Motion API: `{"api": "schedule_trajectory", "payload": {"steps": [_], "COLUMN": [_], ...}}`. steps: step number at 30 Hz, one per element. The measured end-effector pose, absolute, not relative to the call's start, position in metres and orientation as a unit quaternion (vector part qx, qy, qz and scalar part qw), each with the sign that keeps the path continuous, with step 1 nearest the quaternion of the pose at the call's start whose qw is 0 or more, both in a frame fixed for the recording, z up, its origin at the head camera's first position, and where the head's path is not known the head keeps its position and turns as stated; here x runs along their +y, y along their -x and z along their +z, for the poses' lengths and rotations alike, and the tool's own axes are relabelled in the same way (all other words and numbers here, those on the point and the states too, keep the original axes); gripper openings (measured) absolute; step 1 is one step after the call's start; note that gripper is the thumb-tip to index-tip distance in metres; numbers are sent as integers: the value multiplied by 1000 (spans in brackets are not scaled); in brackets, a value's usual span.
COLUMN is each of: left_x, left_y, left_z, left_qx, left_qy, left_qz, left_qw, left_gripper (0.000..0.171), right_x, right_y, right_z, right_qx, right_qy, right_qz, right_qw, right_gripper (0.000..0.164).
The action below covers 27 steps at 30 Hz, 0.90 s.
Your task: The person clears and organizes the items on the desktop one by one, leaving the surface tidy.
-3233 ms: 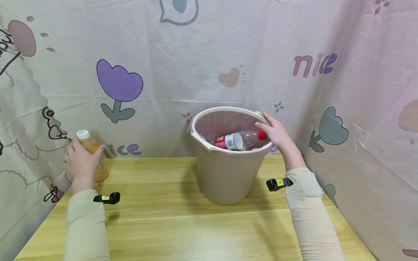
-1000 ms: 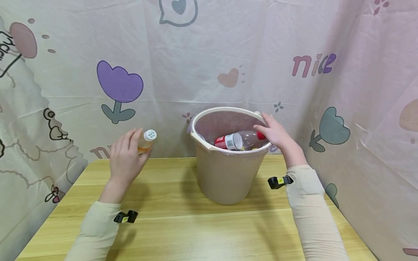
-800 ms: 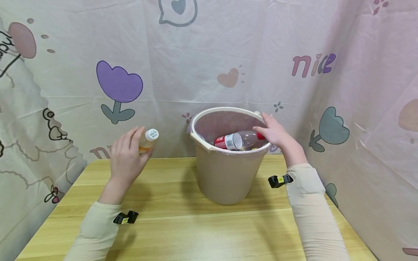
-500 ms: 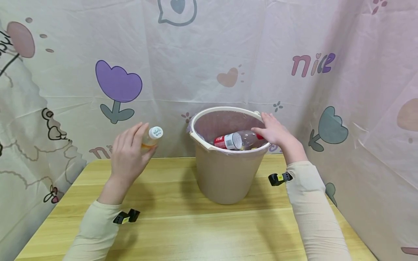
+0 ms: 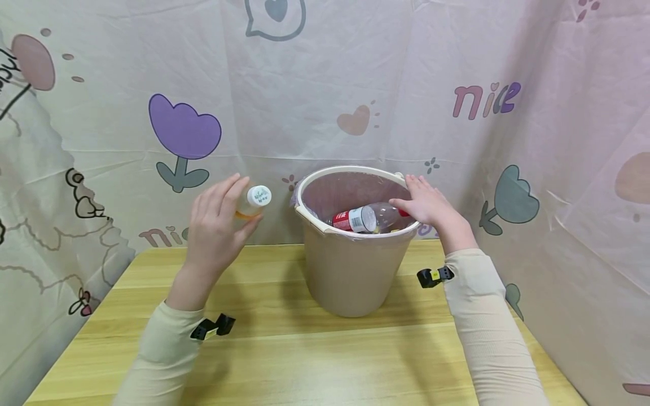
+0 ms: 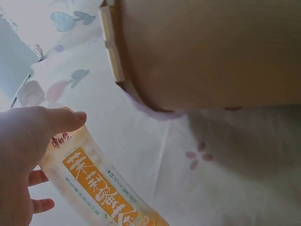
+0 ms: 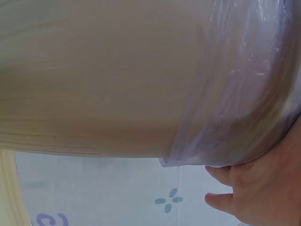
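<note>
My left hand grips a plastic bottle of orange-labelled tea with a white cap, held up left of a beige trash bin. The bottle leans with its cap toward the bin in the head view; in the left wrist view my thumb lies across its upper part. My right hand holds the bin's right rim, thumb over the inside and fingers outside, seen beside the plastic liner in the right wrist view. Inside the bin lie a bottle with a red and white label and a clear bottle whose red cap is partly hidden.
The bin stands on a wooden table, close to its back edge. A printed cloth hangs behind, and cloth also closes off the left and right sides.
My left hand has lifted the tea bottle from the table's back left and carried it right toward the bin. The right hand has stayed at the rim, its thumb shifting slightly inward.
</note>
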<state>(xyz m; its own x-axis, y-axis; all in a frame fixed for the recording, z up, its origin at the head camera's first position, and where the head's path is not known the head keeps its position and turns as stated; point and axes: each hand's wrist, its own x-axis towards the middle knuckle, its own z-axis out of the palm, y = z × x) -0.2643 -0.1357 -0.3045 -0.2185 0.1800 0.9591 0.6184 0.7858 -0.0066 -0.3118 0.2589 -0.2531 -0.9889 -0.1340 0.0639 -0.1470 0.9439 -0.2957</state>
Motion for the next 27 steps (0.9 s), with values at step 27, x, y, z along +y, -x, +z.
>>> {"api": "schedule_trajectory", "payload": {"steps": [27], "left_x": [-74], "left_y": [253], "left_z": [-254], "left_qx": [-713], "left_qy": [348], "left_qz": [-223], "left_qw": [567], "left_gripper": [58], "right_x": [260], "right_y": [311], "right_z": [-255], "right_qx": [-982], "right_qy": [-74], "right_qz": [170], "right_qw": [24], "right_gripper": [83]}}
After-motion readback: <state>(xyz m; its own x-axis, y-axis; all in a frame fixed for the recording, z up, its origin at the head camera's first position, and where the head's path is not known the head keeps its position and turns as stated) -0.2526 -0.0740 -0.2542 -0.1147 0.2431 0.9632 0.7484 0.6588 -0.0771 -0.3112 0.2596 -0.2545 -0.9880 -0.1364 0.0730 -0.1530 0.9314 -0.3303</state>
